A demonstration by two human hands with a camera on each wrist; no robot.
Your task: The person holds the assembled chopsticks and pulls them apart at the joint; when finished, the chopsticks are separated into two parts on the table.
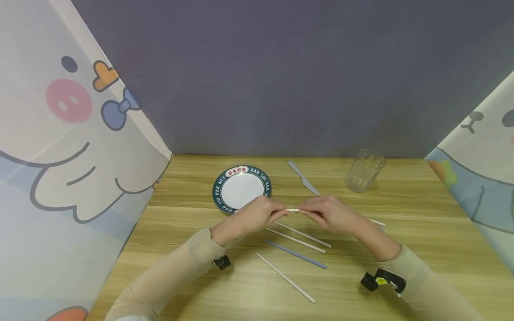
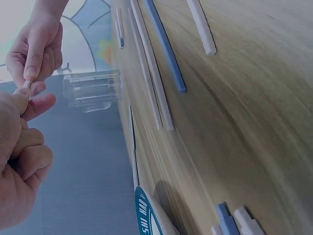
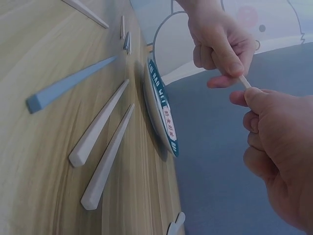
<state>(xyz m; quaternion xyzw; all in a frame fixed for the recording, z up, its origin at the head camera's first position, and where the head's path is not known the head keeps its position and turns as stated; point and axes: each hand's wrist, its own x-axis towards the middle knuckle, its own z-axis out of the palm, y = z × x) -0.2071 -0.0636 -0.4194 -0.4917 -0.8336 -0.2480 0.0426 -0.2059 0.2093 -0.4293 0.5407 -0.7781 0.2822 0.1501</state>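
Observation:
Between my two hands, above the table, is a thin white stick [image 1: 292, 210]; only a short stretch shows and the fingers hide its ends. My left hand [image 1: 259, 214] pinches one end between thumb and forefinger. The other end is pinched by my right hand [image 1: 327, 213]. The right wrist view shows the white stick [image 3: 245, 82] bridging the fingertips. Below the hands lie white chopsticks [image 1: 302, 234] side by side, a blue chopstick [image 1: 296, 254] and, nearer me, another white chopstick [image 1: 286, 277].
A green-rimmed plate [image 1: 266, 174] stands behind my left hand. Farther back lies a pale blue knife [image 1: 303, 177], and a clear glass [image 1: 364, 170] is at the back right. Another white stick [image 1: 376, 221] shows past my right forearm. A grey wall [image 1: 281, 80] closes the back.

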